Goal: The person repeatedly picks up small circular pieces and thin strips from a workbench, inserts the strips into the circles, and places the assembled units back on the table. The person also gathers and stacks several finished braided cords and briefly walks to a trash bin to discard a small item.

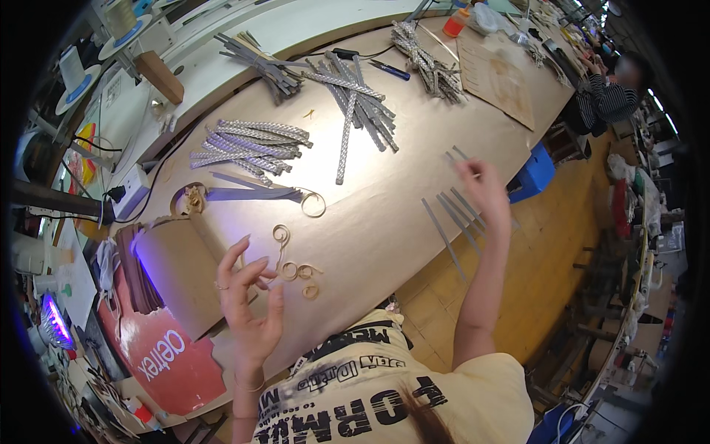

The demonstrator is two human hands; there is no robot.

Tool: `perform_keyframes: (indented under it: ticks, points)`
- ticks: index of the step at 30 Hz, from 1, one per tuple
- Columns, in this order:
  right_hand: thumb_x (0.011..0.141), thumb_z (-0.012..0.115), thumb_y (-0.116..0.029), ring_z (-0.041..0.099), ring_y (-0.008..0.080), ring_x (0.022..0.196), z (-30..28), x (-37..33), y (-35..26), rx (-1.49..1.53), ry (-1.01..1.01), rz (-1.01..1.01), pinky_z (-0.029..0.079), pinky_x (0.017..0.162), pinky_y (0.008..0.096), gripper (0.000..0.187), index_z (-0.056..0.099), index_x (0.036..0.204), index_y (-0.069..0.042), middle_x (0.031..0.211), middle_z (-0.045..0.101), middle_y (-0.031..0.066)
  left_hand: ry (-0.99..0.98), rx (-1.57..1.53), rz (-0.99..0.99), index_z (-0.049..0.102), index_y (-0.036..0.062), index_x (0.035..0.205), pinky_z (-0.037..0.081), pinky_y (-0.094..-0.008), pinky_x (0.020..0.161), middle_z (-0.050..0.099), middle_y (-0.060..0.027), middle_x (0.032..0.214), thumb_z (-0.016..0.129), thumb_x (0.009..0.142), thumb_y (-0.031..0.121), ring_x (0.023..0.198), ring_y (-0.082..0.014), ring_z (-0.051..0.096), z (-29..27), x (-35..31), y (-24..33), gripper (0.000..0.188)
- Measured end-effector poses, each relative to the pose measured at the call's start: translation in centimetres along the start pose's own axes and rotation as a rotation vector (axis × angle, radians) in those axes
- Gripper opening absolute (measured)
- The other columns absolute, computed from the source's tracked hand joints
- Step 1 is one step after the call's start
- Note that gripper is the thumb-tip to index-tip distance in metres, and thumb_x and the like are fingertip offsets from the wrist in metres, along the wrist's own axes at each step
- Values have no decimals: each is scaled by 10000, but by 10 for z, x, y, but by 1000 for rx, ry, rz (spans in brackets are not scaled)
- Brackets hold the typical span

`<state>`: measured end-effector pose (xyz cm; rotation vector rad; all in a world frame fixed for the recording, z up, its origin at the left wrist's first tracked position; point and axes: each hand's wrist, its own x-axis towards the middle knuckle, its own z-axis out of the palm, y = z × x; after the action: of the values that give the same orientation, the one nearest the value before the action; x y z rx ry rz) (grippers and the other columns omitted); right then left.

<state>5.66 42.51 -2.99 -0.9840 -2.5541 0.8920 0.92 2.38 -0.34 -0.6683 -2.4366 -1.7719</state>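
Observation:
My left hand (251, 296) is raised over the near left part of the brown-covered table (370, 244), its fingers spread and bent with nothing seen between them. Close by lie several curled tan strips (290, 271). At the table's right edge my right hand (484, 192) is closed, fingertips drawn together; whatever they hold is too small to make out. Thin grey strips (441, 226) lie side by side beneath and beside it, some reaching past the edge. Another grey strip (456, 153) shows just beyond the fingers. A bunch of flat grey strips (251, 191) rests left of centre.
Braided grey straps (251, 144) and further bundles (355, 103) lie along the far side. Blue-handled pliers (390, 69), a stained board (495, 81) and an orange bottle (456, 22) are at the back. A blue bin (534, 174) stands off the right edge. Another person (606, 96) sits far right.

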Motion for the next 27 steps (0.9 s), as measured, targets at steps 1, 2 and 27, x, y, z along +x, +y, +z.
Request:
perform_keyframes:
  ticks: [1, 2, 27]
  points:
    - [918, 653, -325, 525, 121, 604, -11, 24, 24, -15, -3, 25, 451, 588, 308, 344, 685, 876, 16, 695, 611, 49, 3, 26, -21, 600, 42, 1154, 483, -275, 722, 478, -187, 1385, 633, 829, -17, 870, -147, 614, -2, -3, -6, 332]
    - [915, 655, -343, 510, 120, 594, -18, 45, 45, -42, -17, 120, 440, 580, 308, 377, 684, 832, 24, 657, 594, 41, 4, 41, -55, 599, 43, 1162, 482, -272, 726, 478, -181, 1387, 633, 830, -17, 871, -145, 612, -6, -7, -11, 339]
    - [830, 713, -476, 648, 306, 971, 40, 61, -10, -602, 356, -83, 497, 863, 402, 478, 681, 1010, -34, 978, 680, 158, 9, 187, -188, 646, 58, 1112, 512, -324, 815, 515, -133, 1371, 681, 829, 33, 1006, -217, 619, -19, -17, -6, 286]
